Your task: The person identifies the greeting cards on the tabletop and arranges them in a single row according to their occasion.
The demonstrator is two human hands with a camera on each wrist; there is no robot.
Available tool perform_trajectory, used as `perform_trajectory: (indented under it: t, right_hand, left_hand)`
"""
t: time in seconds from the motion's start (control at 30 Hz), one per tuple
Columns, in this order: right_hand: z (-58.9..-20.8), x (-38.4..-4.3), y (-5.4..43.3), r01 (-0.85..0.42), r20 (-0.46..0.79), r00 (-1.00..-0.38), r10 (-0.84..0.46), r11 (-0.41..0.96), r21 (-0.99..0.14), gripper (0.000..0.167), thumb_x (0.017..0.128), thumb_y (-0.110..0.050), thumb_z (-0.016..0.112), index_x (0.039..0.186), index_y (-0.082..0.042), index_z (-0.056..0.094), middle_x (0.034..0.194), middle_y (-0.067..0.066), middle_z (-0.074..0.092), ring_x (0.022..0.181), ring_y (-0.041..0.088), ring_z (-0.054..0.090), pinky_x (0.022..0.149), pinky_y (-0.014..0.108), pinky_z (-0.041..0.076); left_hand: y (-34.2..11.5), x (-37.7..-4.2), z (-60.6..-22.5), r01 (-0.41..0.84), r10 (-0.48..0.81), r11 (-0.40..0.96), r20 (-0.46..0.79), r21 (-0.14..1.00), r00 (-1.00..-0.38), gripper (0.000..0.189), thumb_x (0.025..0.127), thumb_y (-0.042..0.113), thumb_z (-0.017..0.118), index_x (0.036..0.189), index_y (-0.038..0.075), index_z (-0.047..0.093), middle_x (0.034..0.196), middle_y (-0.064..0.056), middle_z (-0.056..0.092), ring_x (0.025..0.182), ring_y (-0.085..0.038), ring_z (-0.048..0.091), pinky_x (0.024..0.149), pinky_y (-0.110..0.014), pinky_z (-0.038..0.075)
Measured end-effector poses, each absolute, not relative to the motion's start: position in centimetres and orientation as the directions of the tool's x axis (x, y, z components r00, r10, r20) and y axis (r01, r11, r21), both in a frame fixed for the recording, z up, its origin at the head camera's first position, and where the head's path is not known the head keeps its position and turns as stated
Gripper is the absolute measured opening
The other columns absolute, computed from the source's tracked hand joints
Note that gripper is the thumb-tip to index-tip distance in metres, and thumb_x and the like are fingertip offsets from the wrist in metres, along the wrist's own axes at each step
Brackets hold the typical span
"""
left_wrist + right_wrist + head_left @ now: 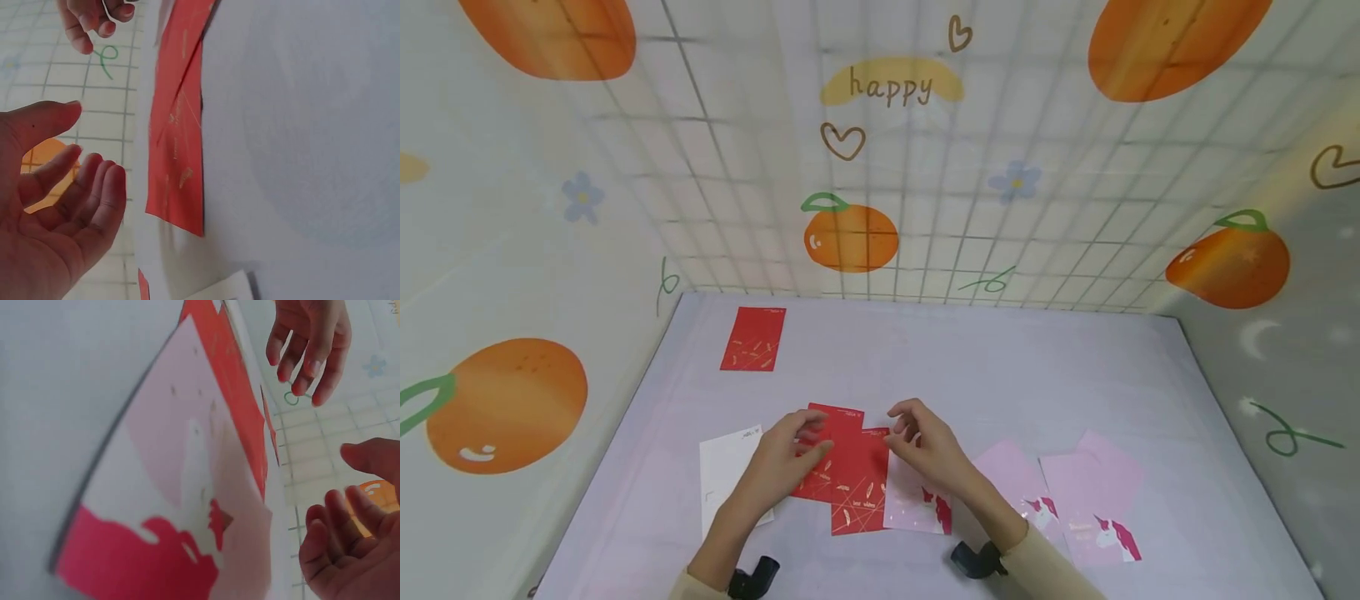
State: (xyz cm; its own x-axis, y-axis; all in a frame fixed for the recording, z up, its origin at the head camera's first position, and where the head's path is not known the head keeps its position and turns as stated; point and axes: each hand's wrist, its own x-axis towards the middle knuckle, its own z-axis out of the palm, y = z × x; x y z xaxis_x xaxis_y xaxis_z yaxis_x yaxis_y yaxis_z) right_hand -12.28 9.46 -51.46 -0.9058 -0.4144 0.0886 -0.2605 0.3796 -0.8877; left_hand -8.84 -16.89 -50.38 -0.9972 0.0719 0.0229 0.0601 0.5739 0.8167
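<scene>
Two overlapping red cards (852, 467) are laid flat near the middle of the surface (1000, 367), on its near half, and are printed with gold lines and feather-like marks. The right one is partly covered along its right side by a pink card (910, 504), on which a unicorn with a dark pink mane is printed. The left hand (782, 454) is held above the left red card, its fingers loosely bent and its thumb parted from them. The right hand (928, 442) is held above the far part of the pink card, likewise relaxed, its thumb kept apart. To the left, a white card (722, 462) is partly hidden by the left forearm. More pink cards (1090, 483) are spread to the right, overlapping. Another red card (754, 339) is placed at the far left. Behind, a wall covering (737, 167) is patterned with oranges.
</scene>
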Motion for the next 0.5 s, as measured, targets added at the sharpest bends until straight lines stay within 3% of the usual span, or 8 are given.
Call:
perform_trajectory:
  t: [0.33,0.5]
  right_hand:
    - [-52.9,-13.4,9.0,-0.144,-0.104,-0.902,-0.419,0.519,-0.842,0.049,0.087,-0.025,0.077,0.129,-0.014,0.055,0.104,0.001,0.057,0.082,0.016,0.059,0.066,0.027,0.056]
    - [-53.3,-13.7,8.9,-0.149,-0.125,-0.895,-0.428,0.552,-0.820,0.051,0.086,-0.026,0.079,0.129,-0.014,0.056,0.102,-0.001,0.056,0.086,0.015,0.057,0.069,0.026,0.055]
  left_hand:
    - [-17.0,-10.0,-51.7,-0.004,0.143,0.655,-0.130,0.756,-0.981,0.060,0.079,0.019,0.086,0.132,0.008,0.060,0.114,-0.007,0.060,0.101,-0.022,0.060,0.075,-0.035,0.058]
    - [-16.7,-10.3,-52.0,0.000,0.158,0.690,-0.150,0.723,-0.976,0.058,0.078,0.020,0.086,0.130,0.009,0.060,0.111,-0.006,0.059,0.100,-0.021,0.059,0.072,-0.034,0.058]
